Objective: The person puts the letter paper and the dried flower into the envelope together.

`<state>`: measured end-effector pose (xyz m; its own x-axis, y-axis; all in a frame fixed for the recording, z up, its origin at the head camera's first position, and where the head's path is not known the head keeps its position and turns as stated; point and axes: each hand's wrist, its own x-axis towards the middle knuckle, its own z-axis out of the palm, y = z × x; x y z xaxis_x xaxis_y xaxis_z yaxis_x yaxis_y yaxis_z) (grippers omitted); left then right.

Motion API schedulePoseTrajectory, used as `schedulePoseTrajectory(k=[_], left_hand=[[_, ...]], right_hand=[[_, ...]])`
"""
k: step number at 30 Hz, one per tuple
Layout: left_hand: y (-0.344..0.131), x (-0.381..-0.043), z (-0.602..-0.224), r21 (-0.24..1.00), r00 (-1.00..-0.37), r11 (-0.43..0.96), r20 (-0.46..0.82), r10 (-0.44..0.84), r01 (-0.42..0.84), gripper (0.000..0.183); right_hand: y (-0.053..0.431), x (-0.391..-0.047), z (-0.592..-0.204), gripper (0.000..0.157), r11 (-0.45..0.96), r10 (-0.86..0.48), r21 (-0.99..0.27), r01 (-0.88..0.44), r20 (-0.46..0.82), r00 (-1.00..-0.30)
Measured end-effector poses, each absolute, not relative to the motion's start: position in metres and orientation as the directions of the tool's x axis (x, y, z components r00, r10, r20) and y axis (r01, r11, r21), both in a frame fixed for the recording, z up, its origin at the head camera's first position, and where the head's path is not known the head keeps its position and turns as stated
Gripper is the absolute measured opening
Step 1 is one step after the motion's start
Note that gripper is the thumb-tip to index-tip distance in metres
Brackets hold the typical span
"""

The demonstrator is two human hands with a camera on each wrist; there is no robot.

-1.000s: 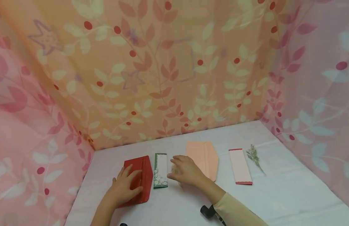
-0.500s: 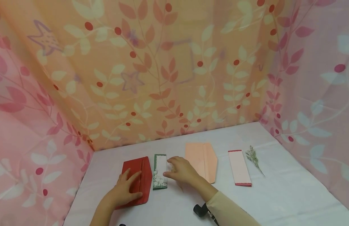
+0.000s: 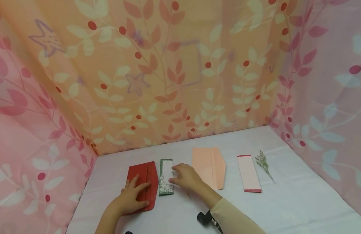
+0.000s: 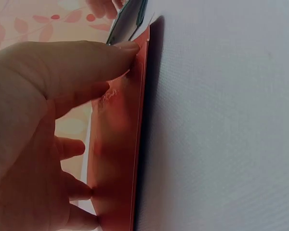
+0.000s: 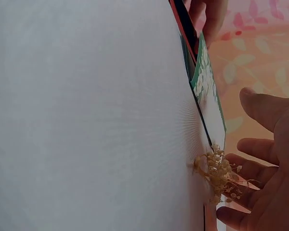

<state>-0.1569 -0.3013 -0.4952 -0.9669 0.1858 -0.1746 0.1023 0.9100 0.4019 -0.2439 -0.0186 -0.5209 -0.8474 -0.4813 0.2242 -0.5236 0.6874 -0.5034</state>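
Observation:
My left hand (image 3: pixel 132 196) lies spread over a red envelope (image 3: pixel 152 182), fingertips and thumb touching its face. In the left wrist view the thumb (image 4: pixel 91 60) rests on the red envelope (image 4: pixel 118 144) near one end. To the right of the envelope stands a folded green card (image 3: pixel 166 177) with a white floral front. My right hand (image 3: pixel 187 178) hovers at the card's right edge, fingers apart and holding nothing. A dried yellow flower sprig (image 5: pixel 219 173) sits on the table close by the right fingers in the right wrist view; in the head view the hand mostly hides it.
Beyond the right hand lies a peach envelope (image 3: pixel 204 162). Farther right are a pale pink card (image 3: pixel 248 174) with red edges and a green dried sprig (image 3: pixel 265 165). All rest on a white-covered table (image 3: pixel 300 201) enclosed by patterned curtains (image 3: pixel 168 65).
My right hand has shifted left, closer to the green card. The left hand has settled slightly lower on the red envelope. Cards and envelopes stay in place.

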Motion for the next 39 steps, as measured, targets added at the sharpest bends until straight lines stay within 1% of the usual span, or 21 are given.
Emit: schedulePoseTrajectory(k=[3,6,13,15,18,22,29,35,39], left_hand=[[-0.302,-0.160,-0.497,0.390,-0.970,0.916,-0.168,0.174,0.097,0.074],[-0.304,-0.163,-0.500,0.387,-0.974,0.918,-0.161,0.163,0.089,0.073],[-0.307,-0.167,-0.498,0.392,-0.978,0.912,-0.111,0.177,0.120,0.064],[-0.306,-0.165,-0.495,0.388,-0.979,0.913,-0.101,0.176,0.124,0.062],[-0.303,-0.161,-0.497,0.393,-0.980,0.911,-0.095,0.174,0.124,0.064],[-0.302,-0.157,-0.505,0.402,-0.981,0.908,-0.097,0.170,0.118,0.068],[-0.304,-0.158,-0.509,0.375,-0.986,0.920,-0.074,0.152,0.114,0.068],[-0.305,-0.162,-0.505,0.379,-0.987,0.919,-0.075,0.146,0.107,0.068],[-0.305,-0.163,-0.504,0.393,-0.987,0.914,-0.080,0.139,0.097,0.069]], right_hand=[[-0.019,-0.243,-0.517,0.053,0.690,-0.473,-0.510,-0.514,0.220,-0.853],[-0.020,-0.243,-0.515,0.054,0.703,-0.473,-0.497,-0.509,0.209,-0.856],[-0.025,-0.247,-0.518,0.071,0.763,-0.501,-0.378,-0.524,0.166,-0.849],[-0.028,-0.246,-0.518,0.071,0.779,-0.494,-0.353,-0.518,0.162,-0.854],[-0.031,-0.243,-0.520,0.070,0.812,-0.452,-0.338,-0.476,0.150,-0.879],[-0.035,-0.236,-0.528,0.074,0.845,-0.392,-0.343,-0.410,0.123,-0.912],[-0.042,-0.233,-0.531,0.085,0.839,-0.355,-0.396,-0.374,0.123,-0.927],[-0.045,-0.232,-0.532,0.088,0.830,-0.318,-0.441,-0.342,0.130,-0.939],[-0.045,-0.233,-0.531,0.084,0.813,-0.309,-0.474,-0.338,0.141,-0.941]])
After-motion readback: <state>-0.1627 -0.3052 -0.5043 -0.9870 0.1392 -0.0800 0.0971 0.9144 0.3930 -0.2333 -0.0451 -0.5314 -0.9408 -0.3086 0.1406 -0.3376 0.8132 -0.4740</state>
